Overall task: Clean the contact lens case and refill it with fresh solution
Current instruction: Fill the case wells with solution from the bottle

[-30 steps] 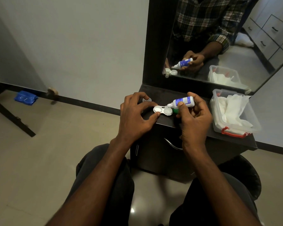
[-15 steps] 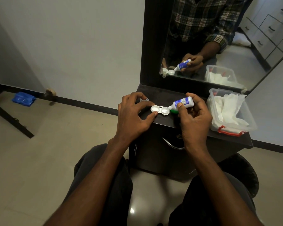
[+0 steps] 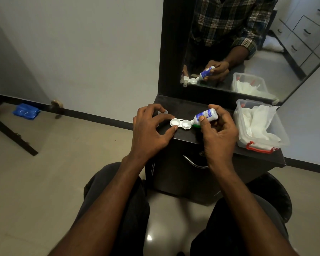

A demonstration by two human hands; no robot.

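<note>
Contact lens case [image 3: 180,124]: white, two round open wells joined side by side, lying flat near the front edge of the dark desk [image 3: 218,145]. Left hand [image 3: 150,132] pinches its left end between thumb and forefinger, apparently to steady it for filling. Right hand [image 3: 218,132] grips the solution bottle [image 3: 205,116], white with a blue label, tilted nozzle-down at the right well, presumably so drops land inside; whether liquid flows cannot be told. A loose cap [image 3: 163,112] lies behind the left hand. Clear tub of tissues [image 3: 260,126] stands at the right, probably for wiping.
</note>
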